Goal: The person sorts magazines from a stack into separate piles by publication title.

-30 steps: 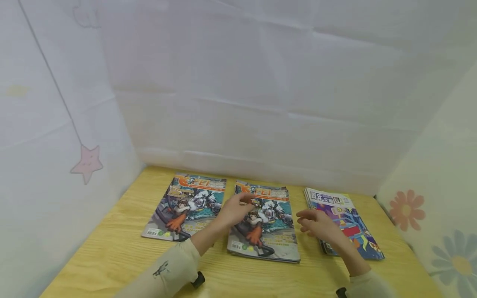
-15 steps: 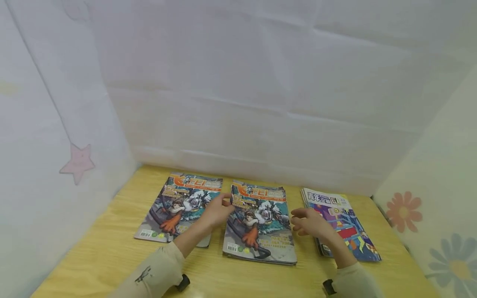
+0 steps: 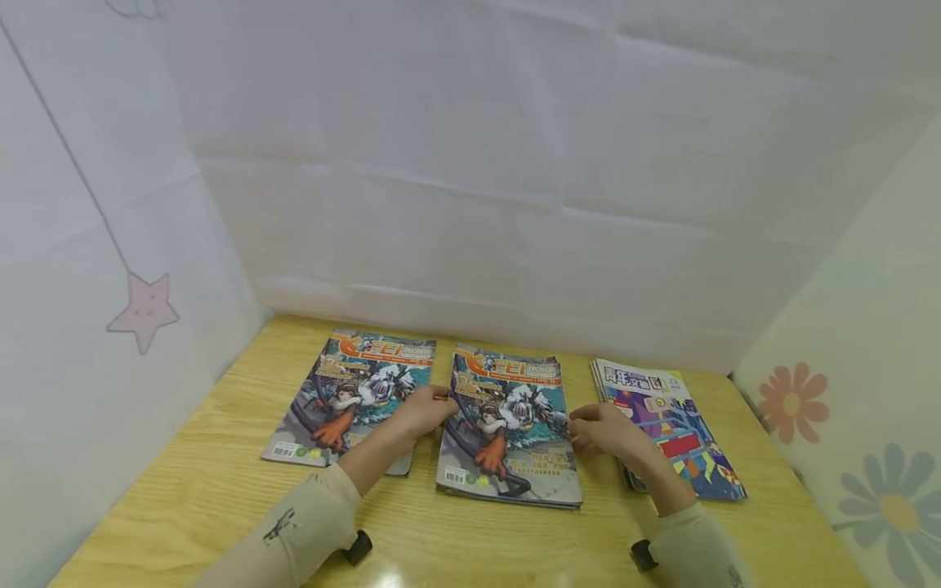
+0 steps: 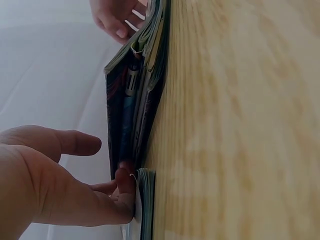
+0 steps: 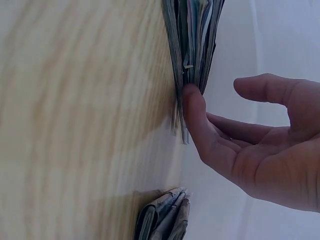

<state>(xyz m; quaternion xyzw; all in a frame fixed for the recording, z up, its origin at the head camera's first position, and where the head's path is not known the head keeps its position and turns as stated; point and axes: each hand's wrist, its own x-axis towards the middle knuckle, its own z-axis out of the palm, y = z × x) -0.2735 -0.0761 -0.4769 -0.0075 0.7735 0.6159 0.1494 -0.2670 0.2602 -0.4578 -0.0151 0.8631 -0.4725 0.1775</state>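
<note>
1. Both hands have drawn in since the earlier frames: the left hand [image 3: 422, 410] has slid from the cover's top to the left edge of the middle magazine stack [image 3: 509, 429], and the right hand [image 3: 601, 427] has closed the gap to its right edge.
2. Left hand: fingers lie nearly straight, tips pressing the stack's side edge, as the left wrist view shows at the fingertips [image 4: 125, 182]; nothing is clasped.
3. Right hand: relaxed and spread, one finger [image 5: 192, 107] against the stack's edge, thumb free above it.
4. That middle stack lies flat on the wooden surface [image 3: 220, 498], between the two hands.
5. Just left of it lies a single magazine [image 3: 353, 396] with the same cover, partly under the left forearm.
6. Near the right, a third stack with a purple cover [image 3: 672, 425] lies slightly fanned.
</note>
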